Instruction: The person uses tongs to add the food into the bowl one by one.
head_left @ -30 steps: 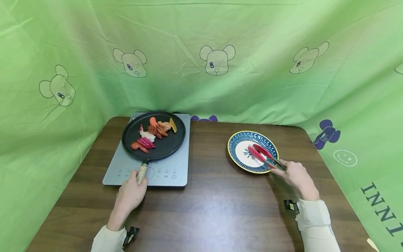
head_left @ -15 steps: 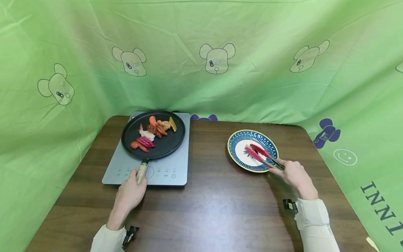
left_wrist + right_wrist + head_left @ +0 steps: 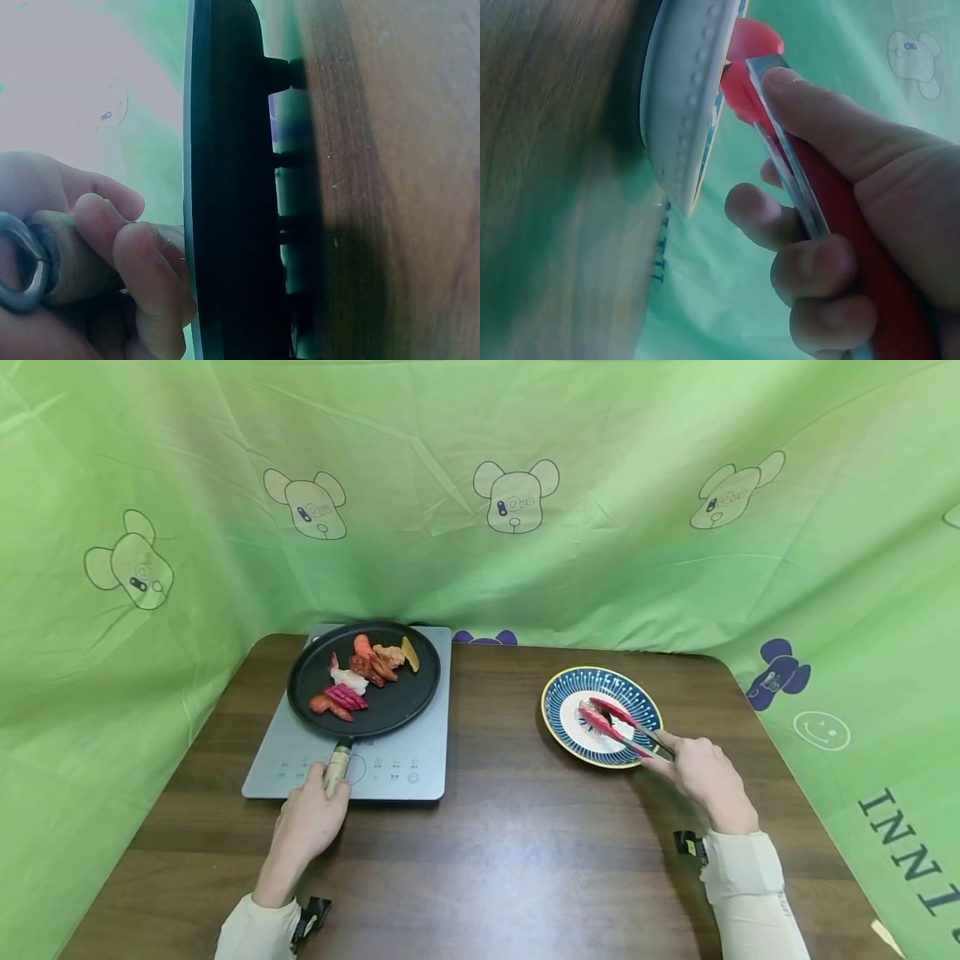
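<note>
My left hand grips the pale handle of a round black frying pan, which sits on a flat induction cooktop. Several food pieces lie in the pan, among them a white and red shrimp and magenta slices. In the left wrist view, fingers curl round the handle beside a metal ring. My right hand holds red-tipped tongs over a blue-patterned plate. At their tips is a small pale piece, its kind unclear. The right wrist view has thumb and fingers wrapped round the tongs.
The wooden table spans between cooktop and plate. A green printed cloth hangs behind and along both sides. Black straps with small cameras sit at both wrists, one by the left sleeve.
The tongs have shifted slightly left across the plate, their tips closer to its middle. My left hand and the pan stay in place; the whole head view has drifted slightly.
</note>
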`<action>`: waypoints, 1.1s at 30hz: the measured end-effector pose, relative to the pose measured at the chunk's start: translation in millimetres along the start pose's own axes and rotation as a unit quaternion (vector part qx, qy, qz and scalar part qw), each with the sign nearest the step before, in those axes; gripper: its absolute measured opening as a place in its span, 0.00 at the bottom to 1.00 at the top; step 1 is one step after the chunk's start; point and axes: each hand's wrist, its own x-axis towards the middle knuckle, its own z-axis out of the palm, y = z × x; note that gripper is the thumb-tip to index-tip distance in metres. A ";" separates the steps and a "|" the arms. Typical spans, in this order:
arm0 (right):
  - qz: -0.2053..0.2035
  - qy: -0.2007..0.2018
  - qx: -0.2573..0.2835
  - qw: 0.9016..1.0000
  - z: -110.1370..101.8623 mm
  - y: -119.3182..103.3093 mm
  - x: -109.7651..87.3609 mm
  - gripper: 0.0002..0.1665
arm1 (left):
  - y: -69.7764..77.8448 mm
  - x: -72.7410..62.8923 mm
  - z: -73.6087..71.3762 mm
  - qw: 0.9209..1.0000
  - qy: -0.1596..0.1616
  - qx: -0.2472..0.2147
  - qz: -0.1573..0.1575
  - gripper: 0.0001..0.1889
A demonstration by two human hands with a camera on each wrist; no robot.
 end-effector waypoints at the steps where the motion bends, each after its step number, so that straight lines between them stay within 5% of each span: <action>1: 0.002 0.001 -0.001 1.000 -0.8 -0.5 -0.4 0.34 | 0.1 0.1 -0.1 1.000 -0.001 0.000 -0.001 0.26; 33: -0.068 0.072 0.019 0.995 -17.3 -40.2 12.2 0.34 | -0.4 -0.4 0.0 1.000 0.001 0.001 0.004 0.25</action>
